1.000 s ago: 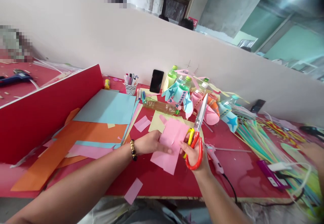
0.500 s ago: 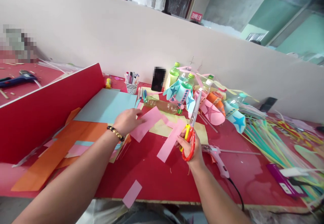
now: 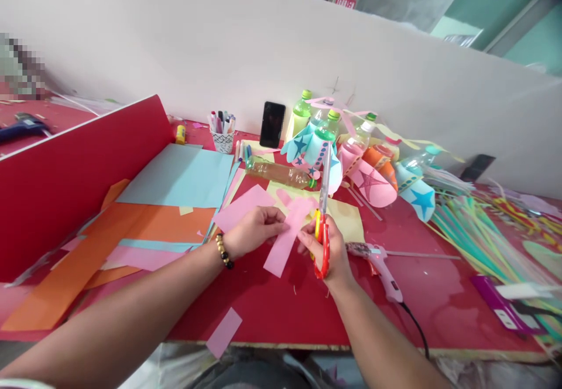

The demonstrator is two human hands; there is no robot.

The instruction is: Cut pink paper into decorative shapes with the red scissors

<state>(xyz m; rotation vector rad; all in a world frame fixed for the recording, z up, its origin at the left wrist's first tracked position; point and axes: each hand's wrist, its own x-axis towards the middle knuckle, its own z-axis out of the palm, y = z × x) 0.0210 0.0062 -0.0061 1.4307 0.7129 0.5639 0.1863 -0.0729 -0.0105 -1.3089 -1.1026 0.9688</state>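
On the far left of my red bench point(image 3: 272, 310) lie orange paper sheets point(image 3: 132, 231) with a light blue sheet point(image 3: 184, 175) behind them. My left hand point(image 3: 252, 232), a beaded bracelet point(image 3: 223, 251) at its wrist, pinches the upper edge of a pink paper strip point(image 3: 285, 236) held just above the bench. My right hand point(image 3: 327, 248) grips the same strip from the other side while its fingers are clenched through the handles of red and yellow scissors point(image 3: 322, 213), blades shut and pointing away from me. Behind the blades lies a clear plastic bottle point(image 3: 278, 172) and stand decorated bottles point(image 3: 325, 143). To the right rests a pink glue gun point(image 3: 380, 263), then a spread of green straws point(image 3: 469, 231).
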